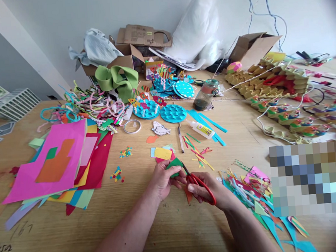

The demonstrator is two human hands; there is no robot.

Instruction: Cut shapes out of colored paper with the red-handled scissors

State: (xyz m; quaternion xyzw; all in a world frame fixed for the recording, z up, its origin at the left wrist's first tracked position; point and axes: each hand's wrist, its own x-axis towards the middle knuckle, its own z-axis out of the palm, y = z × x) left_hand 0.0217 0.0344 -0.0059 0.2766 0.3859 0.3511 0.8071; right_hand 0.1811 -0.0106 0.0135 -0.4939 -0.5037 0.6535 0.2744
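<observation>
Between its thumb and fingers my left hand [163, 179] pinches a small piece of green paper [174, 166]. My right hand [209, 188] grips red-handled scissors [201, 183], whose dark blades meet the green paper's right edge. An orange paper scrap [188, 194] lies below my hands. Just beyond them rest a yellow paper piece [162, 153] on pink and blue ones, a pen [181, 139] and thin colored paper strips [201, 154]. Farther off are a white fish cutout [160, 128], an orange fish-shaped cutout [152, 139] and a glue bottle [202, 129].
Colored paper sheets [80, 156] are stacked at left, below a tangle of pipe cleaners [96, 104]. Blue discs [173, 113] and a glass jar [205, 95] stand at the back. Paper scraps [257, 196] heap at right, near egg cartons [269, 77]. Tape [132, 126] lies mid-table.
</observation>
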